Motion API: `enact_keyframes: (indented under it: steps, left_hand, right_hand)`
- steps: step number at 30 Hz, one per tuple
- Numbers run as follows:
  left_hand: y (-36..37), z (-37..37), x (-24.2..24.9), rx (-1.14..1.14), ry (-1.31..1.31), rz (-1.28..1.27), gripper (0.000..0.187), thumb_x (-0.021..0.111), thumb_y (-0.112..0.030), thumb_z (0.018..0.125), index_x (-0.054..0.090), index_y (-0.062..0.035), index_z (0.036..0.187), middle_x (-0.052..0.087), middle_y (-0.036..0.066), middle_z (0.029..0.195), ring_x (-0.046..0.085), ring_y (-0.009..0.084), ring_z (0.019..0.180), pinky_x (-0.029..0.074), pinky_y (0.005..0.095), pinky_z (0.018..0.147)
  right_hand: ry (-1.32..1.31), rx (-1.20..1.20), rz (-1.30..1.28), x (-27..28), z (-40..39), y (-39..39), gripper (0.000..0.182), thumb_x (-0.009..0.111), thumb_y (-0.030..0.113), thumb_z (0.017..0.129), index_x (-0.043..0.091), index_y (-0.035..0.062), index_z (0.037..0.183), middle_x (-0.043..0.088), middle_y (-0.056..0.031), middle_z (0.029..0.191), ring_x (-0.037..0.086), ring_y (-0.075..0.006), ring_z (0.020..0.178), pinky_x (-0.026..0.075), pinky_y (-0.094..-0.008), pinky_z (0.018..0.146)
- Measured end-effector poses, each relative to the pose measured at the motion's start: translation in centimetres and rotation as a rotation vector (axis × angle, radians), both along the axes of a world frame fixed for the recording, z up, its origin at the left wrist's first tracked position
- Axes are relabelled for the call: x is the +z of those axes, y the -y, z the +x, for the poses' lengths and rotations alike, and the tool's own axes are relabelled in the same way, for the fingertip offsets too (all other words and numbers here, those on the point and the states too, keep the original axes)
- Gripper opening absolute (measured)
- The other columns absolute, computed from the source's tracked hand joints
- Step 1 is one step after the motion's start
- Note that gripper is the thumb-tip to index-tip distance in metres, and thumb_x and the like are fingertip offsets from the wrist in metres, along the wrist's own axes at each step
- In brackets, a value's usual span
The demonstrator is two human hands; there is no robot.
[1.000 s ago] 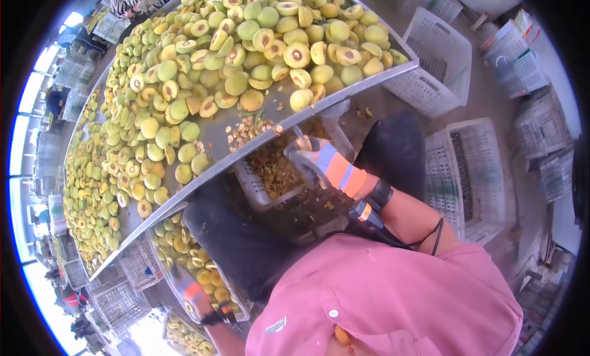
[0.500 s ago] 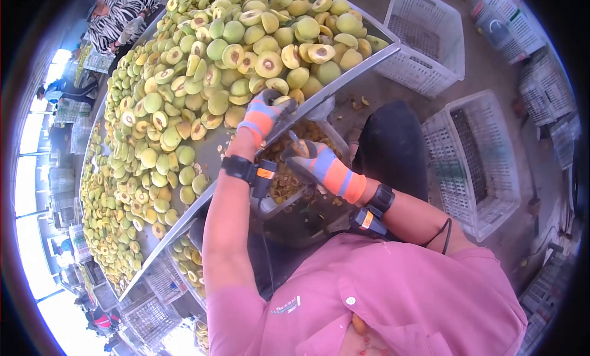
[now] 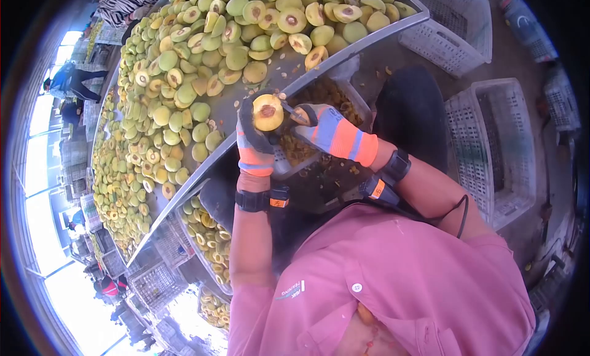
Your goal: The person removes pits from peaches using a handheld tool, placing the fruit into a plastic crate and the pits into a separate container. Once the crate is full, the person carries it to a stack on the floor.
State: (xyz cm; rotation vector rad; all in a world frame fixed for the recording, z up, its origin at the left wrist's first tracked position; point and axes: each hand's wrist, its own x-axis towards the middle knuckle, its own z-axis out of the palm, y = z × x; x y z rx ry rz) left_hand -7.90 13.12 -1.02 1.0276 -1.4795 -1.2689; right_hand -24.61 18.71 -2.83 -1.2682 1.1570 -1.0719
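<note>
My left hand (image 3: 253, 135), in a grey, orange and blue glove, holds a peach half (image 3: 268, 113). Its cut face is turned up, with pale yellow flesh and a brown centre. Close on its right is my right hand (image 3: 329, 130), gloved alike and closed around a small tool (image 3: 299, 115) with a brownish handle and a thin metal end. The metal end is beside the fruit; whether it touches cannot be made out. Both hands are over the near edge of a metal table (image 3: 206, 170) heaped with green-yellow peach halves (image 3: 236, 58).
Below my hands stands a pale tub (image 3: 362, 104) holding cut scraps. White plastic crates (image 3: 491, 147) are at the right, another crate (image 3: 452, 46) at the upper right. A crate of peach halves (image 3: 209, 233) sits under the table's left side. Other people (image 3: 80, 82) are at the far left.
My left hand has come back from the heap towards me, now holding the peach half face up. My right hand keeps the tool beside it. The view has shifted.
</note>
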Motion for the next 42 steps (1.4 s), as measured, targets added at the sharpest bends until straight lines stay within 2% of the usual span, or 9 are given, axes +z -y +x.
enact_keyframes:
  steps: [3,6,10,13,16,22,28,39,42]
  left_hand:
    - [-0.5,1.0,-1.3,-0.032,0.577,-0.547,0.057,0.074,0.003,0.067,0.05,0.001,0.119,0.062,0.009,0.109,0.062,0.0181,0.094,0.052,0.03,0.084]
    - [-0.9,0.6,-1.4,-0.007,0.612,-0.691,0.071,0.078,-0.004,0.063,0.046,0.0031,0.126,0.062,0.015,0.109,0.063,0.0296,0.095,0.053,0.0379,0.082]
    - [-1.4,-0.5,-2.2,0.091,0.52,-0.516,0.077,0.08,-0.007,0.061,0.045,0.0044,0.128,0.062,0.019,0.109,0.063,0.0377,0.094,0.052,0.0413,0.08]
    - [-2.0,-1.9,-2.6,0.171,0.132,-0.099,0.033,0.058,-0.015,0.087,0.055,0.0009,0.115,0.062,0.009,0.101,0.059,0.0205,0.089,0.049,0.0309,0.077]
    - [-2.2,-2.1,-2.2,0.206,0.009,0.044,0.024,0.047,-0.02,0.099,0.06,-0.0008,0.108,0.062,0.005,0.096,0.056,0.0119,0.084,0.047,0.0256,0.074]
    - [-2.8,-1.8,-1.2,0.22,-0.088,0.112,0.025,0.049,-0.019,0.099,0.061,-0.0001,0.108,0.062,0.005,0.096,0.056,0.0111,0.084,0.046,0.0243,0.074]
    - [-2.5,-2.7,-1.0,0.344,-0.191,0.226,0.026,0.049,-0.02,0.099,0.059,0.0006,0.111,0.062,0.005,0.097,0.057,0.0118,0.085,0.047,0.0247,0.074]
    - [-4.3,-2.7,-0.6,0.247,0.305,-0.239,0.023,0.045,-0.015,0.099,0.06,0.0006,0.107,0.062,0.008,0.099,0.06,0.0154,0.087,0.05,0.0288,0.075]
    - [-3.2,-2.5,-0.8,0.222,-0.11,0.102,0.025,0.046,-0.018,0.098,0.059,-0.0004,0.11,0.062,0.009,0.101,0.06,0.0172,0.09,0.051,0.0296,0.077]
  right_hand:
    - [-0.042,-0.002,-0.041,-0.2,0.4,0.1,0.025,0.063,0.019,0.08,0.062,0.0021,0.099,0.066,-0.0165,0.084,0.06,-0.0299,0.076,0.048,-0.0366,0.073]
    - [-0.098,0.011,-0.015,0.0,0.4,0.0,0.026,0.062,0.021,0.08,0.063,0.0023,0.099,0.066,-0.0182,0.087,0.063,-0.0327,0.08,0.048,-0.0378,0.074]
    - [-0.118,0.012,0.044,-0.7,0.6,0.1,0.028,0.061,0.022,0.079,0.064,0.0017,0.096,0.066,-0.0192,0.085,0.063,-0.0352,0.081,0.049,-0.0388,0.075]
    - [-0.147,0.077,0.094,-1.4,0.8,0.4,0.019,0.061,0.016,0.082,0.063,0.0005,0.093,0.064,-0.0085,0.075,0.054,-0.0114,0.067,0.046,-0.0316,0.065]
    - [-0.054,0.095,0.195,-1.8,1.2,0.2,0.018,0.062,0.016,0.082,0.064,0.001,0.09,0.063,-0.0062,0.072,0.052,-0.009,0.067,0.046,-0.0307,0.064]
    - [0.048,0.135,0.131,-2.4,1.8,0.6,0.028,0.063,0.024,0.078,0.066,0.0004,0.092,0.066,-0.0168,0.077,0.064,-0.0258,0.067,0.05,-0.0359,0.063]
    - [-0.34,0.116,0.045,0.1,0.1,0.9,0.028,0.058,0.026,0.08,0.068,0.0051,0.096,0.066,-0.0186,0.077,0.064,-0.031,0.07,0.05,-0.0379,0.069]
    - [0.042,0.156,0.32,1.0,0.3,-0.6,0.029,0.064,0.022,0.077,0.066,-0.0021,0.092,0.065,-0.0156,0.072,0.062,-0.0225,0.065,0.049,-0.0329,0.063]
    - [-0.044,0.127,0.181,0.3,0.5,0.3,0.028,0.063,0.024,0.078,0.067,0.0004,0.093,0.066,-0.0162,0.075,0.064,-0.0249,0.067,0.05,-0.0343,0.065]
